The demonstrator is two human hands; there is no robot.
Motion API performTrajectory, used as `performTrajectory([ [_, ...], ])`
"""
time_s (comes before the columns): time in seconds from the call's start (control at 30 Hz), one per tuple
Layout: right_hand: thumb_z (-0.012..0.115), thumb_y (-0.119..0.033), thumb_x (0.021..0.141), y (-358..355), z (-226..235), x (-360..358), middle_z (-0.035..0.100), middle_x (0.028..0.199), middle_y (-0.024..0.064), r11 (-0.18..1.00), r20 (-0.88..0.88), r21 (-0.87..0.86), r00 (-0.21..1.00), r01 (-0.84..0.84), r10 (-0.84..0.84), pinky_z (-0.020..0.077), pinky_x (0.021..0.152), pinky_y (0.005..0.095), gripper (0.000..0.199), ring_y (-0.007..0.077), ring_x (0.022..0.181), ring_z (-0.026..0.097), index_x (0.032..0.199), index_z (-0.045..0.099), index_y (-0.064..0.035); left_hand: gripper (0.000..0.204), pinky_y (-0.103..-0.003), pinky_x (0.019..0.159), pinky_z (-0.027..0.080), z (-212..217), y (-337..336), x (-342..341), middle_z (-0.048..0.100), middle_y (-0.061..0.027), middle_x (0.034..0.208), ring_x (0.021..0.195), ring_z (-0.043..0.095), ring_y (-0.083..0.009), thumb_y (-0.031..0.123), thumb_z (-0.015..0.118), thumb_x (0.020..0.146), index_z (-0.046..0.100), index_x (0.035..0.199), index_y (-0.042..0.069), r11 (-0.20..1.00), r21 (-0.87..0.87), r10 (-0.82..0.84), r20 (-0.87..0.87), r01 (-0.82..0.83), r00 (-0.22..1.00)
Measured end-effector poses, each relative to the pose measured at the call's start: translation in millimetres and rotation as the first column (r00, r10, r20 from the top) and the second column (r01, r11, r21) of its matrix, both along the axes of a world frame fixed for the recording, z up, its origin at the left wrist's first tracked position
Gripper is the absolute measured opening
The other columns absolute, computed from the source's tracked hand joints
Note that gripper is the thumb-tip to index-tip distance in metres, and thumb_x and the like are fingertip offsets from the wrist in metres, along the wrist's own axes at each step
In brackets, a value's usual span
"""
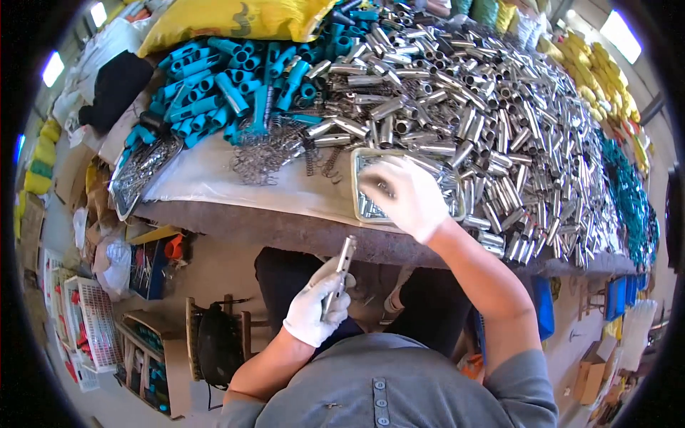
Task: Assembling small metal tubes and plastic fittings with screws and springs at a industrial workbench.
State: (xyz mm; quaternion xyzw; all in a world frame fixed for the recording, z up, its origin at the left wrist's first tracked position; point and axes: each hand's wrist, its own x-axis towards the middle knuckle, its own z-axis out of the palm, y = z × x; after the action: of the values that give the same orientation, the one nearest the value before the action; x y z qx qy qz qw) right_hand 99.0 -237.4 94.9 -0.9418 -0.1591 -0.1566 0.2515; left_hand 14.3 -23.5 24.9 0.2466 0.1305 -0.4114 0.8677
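Note:
My left hand [319,308], in a white glove, is closed around a shiny metal tube [341,274] with holes in its side. The tube points up and slightly right, in front of the table's near edge. Over a pale rectangular tray [356,203] of small metal parts is my gloved right hand [407,196]. Its fingers are curled together and slightly blurred; what they hold, if anything, cannot be made out. Loose wire springs [260,157] lie to the left of the tray. A large heap of similar metal tubes [492,121] spreads behind and to the right of it.
Teal plastic tubes [228,93] are piled at the back left, below a yellow sack [235,20]. A tray of thin metal parts [143,171] sits at the table's left corner. Left of me on the floor stand a chair [217,346] and a white crate [93,321].

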Motion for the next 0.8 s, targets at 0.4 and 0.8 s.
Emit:
performTrajectory([
  [0.4, 0.058, -0.028, 0.084, 34.8, -12.3, 88.5, 0.057, 0.101, 0.0181, 0.988, 0.013, -0.001, 0.988, 0.154, -0.154, 0.0475, 0.082, 0.0420, 0.029, 0.0354, 0.093, 0.058, 0.103, 0.063, -0.0061, 0.047, -0.017, 0.041, 0.031, 2.1, 32.7, 14.0, 0.056, -0.0055, 0.093, 0.057, 0.043, -0.0069, 0.012, 0.052, 0.090, 0.038, 0.134, 0.007, 0.994, -0.040, 0.109, 0.086, -0.106, 0.990],
  [0.8, 0.054, 0.000, 0.085, -25.8, 24.7, 13.3, 0.063, 0.100, 0.0080, 0.898, -0.572, 0.432, 0.745, -0.082, 0.343, 0.0526, 0.065, 0.0245, 0.027, 0.0100, 0.075, 0.061, 0.111, 0.061, -0.0001, 0.041, -0.017, 0.035, 0.026, 0.4, 31.0, 27.5, 0.058, -0.0053, 0.087, 0.048, 0.036, -0.0057, 0.015, 0.052, 0.091, 0.046, 0.131, 0.007, 0.999, -0.035, -0.019, 0.093, 0.022, 0.996],
])
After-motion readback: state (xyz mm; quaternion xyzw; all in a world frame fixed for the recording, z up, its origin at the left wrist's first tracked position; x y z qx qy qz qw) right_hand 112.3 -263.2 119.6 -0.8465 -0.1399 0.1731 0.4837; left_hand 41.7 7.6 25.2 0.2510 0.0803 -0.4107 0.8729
